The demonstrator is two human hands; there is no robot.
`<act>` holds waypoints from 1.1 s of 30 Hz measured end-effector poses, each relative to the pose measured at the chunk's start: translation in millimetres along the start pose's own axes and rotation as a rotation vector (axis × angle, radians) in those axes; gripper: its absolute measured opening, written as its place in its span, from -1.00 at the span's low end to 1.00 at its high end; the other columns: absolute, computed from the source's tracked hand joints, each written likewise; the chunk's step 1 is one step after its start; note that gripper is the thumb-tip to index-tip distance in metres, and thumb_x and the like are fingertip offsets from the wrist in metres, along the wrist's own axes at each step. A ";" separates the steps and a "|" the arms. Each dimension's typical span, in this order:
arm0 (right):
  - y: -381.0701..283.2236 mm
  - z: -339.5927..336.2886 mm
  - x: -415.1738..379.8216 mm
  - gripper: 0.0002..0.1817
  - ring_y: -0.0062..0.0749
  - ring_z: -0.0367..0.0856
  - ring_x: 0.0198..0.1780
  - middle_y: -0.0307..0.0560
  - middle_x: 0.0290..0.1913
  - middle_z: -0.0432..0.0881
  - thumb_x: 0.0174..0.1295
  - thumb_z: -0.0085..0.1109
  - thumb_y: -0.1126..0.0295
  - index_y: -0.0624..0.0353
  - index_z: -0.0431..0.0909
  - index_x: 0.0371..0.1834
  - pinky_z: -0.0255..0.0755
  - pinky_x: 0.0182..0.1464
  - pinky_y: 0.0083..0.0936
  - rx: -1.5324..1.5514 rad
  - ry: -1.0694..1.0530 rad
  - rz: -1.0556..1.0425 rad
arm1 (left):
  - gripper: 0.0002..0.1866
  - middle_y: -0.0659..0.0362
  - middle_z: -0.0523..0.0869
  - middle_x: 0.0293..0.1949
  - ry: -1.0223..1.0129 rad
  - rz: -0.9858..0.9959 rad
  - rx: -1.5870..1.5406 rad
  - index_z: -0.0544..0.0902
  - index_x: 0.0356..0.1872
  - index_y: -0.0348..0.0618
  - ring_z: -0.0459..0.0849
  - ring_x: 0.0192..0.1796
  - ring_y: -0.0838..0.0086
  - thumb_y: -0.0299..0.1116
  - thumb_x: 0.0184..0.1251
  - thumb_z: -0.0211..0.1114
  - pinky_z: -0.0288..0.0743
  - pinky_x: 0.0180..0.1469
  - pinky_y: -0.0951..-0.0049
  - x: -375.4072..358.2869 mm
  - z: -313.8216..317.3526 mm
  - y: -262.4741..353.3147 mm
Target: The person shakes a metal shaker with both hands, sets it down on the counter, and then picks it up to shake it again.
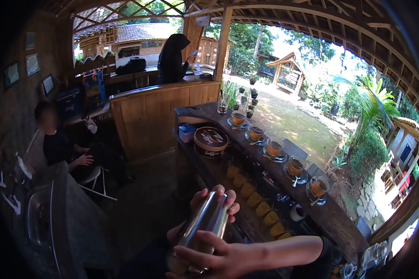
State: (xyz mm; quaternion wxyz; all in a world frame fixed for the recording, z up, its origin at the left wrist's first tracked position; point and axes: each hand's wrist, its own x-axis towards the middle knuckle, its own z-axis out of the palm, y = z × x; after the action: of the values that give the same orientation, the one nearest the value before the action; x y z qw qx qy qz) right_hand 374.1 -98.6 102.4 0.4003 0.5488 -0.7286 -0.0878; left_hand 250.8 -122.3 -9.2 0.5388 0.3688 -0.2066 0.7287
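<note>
A shiny metal cocktail shaker (202, 221) is tilted in front of me, held between both hands. My left hand (230, 204) reaches round its upper end from behind, fingertips showing over the top and far side. Round the lower end wraps my right hand (214, 255), its forearm coming in from the right. The shaker's bottom is partly covered by the fingers, and its contents cannot be seen. Just beyond, on the lower counter shelf, stands a row of glasses (254, 200) with yellow-orange drink.
Glass cups (274, 148) of orange drink on saucers with spoons line the raised wooden counter (246, 139). A round chocolate tub (211, 142) sits on the lower shelf. A sink (41, 216) is at left. One person (67, 144) sits; another (172, 58) stands behind a wooden partition.
</note>
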 end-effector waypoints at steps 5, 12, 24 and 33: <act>57.7 59.4 -86.5 -0.46 0.04 0.33 0.12 0.01 0.07 0.38 -0.16 0.33 0.22 -0.02 0.44 -0.02 0.26 0.07 -0.04 0.247 -0.006 0.762 | -0.57 0.12 0.34 0.14 0.701 0.184 0.233 0.32 0.14 0.06 0.36 0.18 0.32 -0.05 0.29 0.03 0.39 0.08 0.17 -49.0 -101.4 13.0; 33.4 50.8 -27.9 -0.45 -0.06 0.37 0.07 -0.36 0.14 0.34 -0.13 0.16 0.35 -0.66 0.32 -0.08 0.33 -0.01 -0.08 -0.048 -0.089 0.311 | -0.59 0.05 0.33 -0.13 0.029 -0.237 -0.152 0.43 -0.04 -0.11 0.32 -0.04 0.22 0.00 0.32 -0.04 0.40 0.08 0.05 31.2 -60.1 59.0; 92.3 64.4 -26.4 -0.59 -0.04 0.34 0.13 -0.19 0.13 0.33 -0.03 0.13 0.21 -0.19 0.42 -0.03 0.22 0.08 0.08 -0.049 -0.090 0.426 | -0.62 0.03 0.33 -0.19 -0.140 -0.332 -0.133 0.42 -0.07 -0.12 0.41 -0.09 0.19 -0.04 0.31 -0.03 0.50 -0.02 0.10 96.1 -62.8 102.7; 128.9 64.3 -66.9 -0.40 0.03 0.36 0.09 -0.05 0.13 0.31 -0.19 0.30 0.41 -0.13 0.39 0.05 0.27 0.08 0.02 -0.203 -0.063 0.699 | -0.58 0.12 0.49 -0.09 0.369 -0.534 -0.200 0.40 0.03 -0.03 0.47 0.01 0.32 -0.01 0.28 0.03 0.39 0.09 0.20 112.2 -113.3 102.8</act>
State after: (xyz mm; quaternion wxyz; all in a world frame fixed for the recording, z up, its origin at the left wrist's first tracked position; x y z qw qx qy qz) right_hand 241.4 -11.2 100.3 0.4359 0.2214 -0.8717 -0.0345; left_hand 102.2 -6.5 13.2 0.7725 0.2172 -0.0719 0.5924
